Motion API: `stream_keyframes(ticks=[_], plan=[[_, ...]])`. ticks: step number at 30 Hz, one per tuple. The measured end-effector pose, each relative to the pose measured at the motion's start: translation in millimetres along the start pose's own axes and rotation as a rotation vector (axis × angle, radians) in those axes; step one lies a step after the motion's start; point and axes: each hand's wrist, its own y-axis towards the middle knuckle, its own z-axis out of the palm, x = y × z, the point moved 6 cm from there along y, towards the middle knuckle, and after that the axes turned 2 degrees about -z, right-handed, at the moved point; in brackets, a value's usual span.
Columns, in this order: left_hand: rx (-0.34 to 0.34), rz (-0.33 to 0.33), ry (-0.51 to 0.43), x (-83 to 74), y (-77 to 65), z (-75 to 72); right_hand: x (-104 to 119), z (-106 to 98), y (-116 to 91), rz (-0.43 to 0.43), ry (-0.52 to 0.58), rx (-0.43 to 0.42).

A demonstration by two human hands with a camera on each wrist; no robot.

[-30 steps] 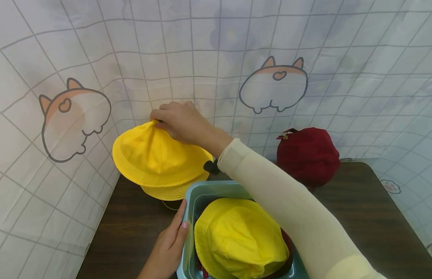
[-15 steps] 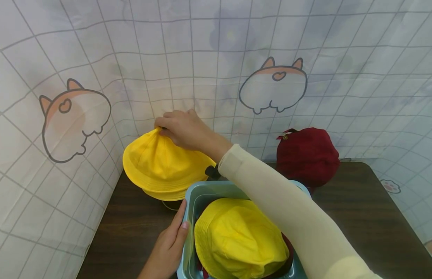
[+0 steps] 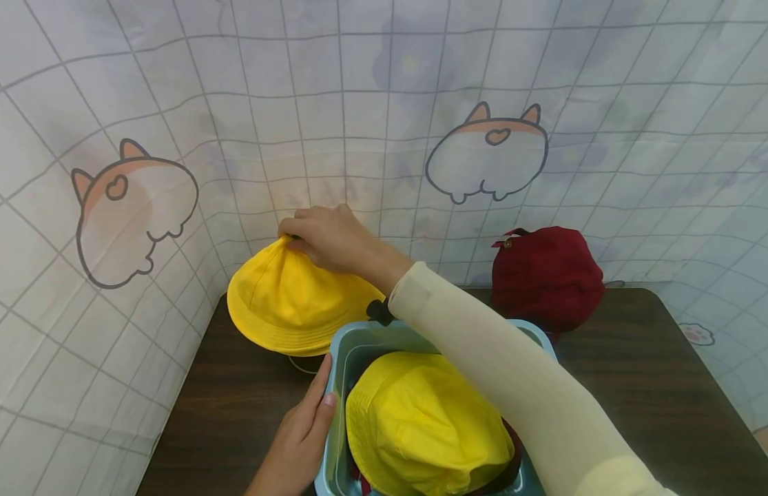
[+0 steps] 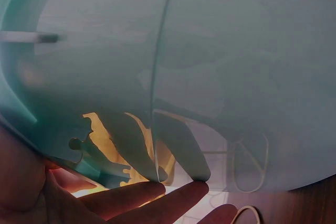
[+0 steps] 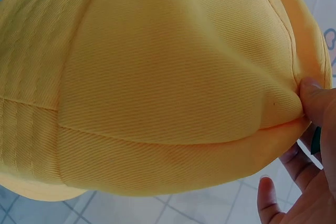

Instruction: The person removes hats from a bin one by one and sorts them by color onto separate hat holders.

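Note:
My right hand (image 3: pixel 337 238) pinches the top of the crown of a yellow bucket hat (image 3: pixel 297 300) at the back left. In the right wrist view the thumb (image 5: pixel 317 100) presses into the cloth, which gathers at the pinch. Part of a thin wire loop (image 3: pixel 303 365) shows under the hat's brim. My left hand (image 3: pixel 299 437) lies along the left outer side of a light blue plastic basin (image 3: pixel 340 344). Its straight fingers (image 4: pixel 173 200) touch the glossy wall in the left wrist view. Inside the basin lies another yellow bucket hat (image 3: pixel 423 420), over dark red cloth.
A dark red cap (image 3: pixel 547 279) with a strap stands at the back right of the dark wooden table (image 3: pixel 613 379). A small black piece (image 3: pixel 379 311) shows between the held hat and my right sleeve (image 3: pixel 483 331). A grid-patterned curtain (image 3: pixel 384 138) encloses the table behind and at the sides.
My right hand has moved down and slightly right with the yellow hat, whose brim has come lower, closer over the wire loop. The left hand and the basin have not moved.

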Motion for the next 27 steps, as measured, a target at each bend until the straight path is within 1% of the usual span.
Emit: stream_keyframes(ticks=[6, 11, 14, 21, 27], plan=[[-0.010, 0.008, 0.000, 0.0, -0.2, 0.1, 0.4, 1.8, -0.6, -0.002, -0.002, -0.016], [-0.001, 0.008, -0.016, -1.0, -0.3, 0.1, 0.5, 1.4, -1.0, -0.005, 0.002, -0.022], [-0.001, 0.009, -0.016, -1.4, -0.4, -0.2, 0.6, 0.8, -1.4, 0.002, 0.007, -0.012], [-0.006, 0.008, 0.001, -0.6, -1.1, -0.9, -1.9, 4.1, -3.3, 0.044, 0.019, 0.042], [0.001, 0.002, -0.004, -0.4, -0.9, -1.0, -2.7, 6.0, -4.5, 0.055, 0.028, 0.056]])
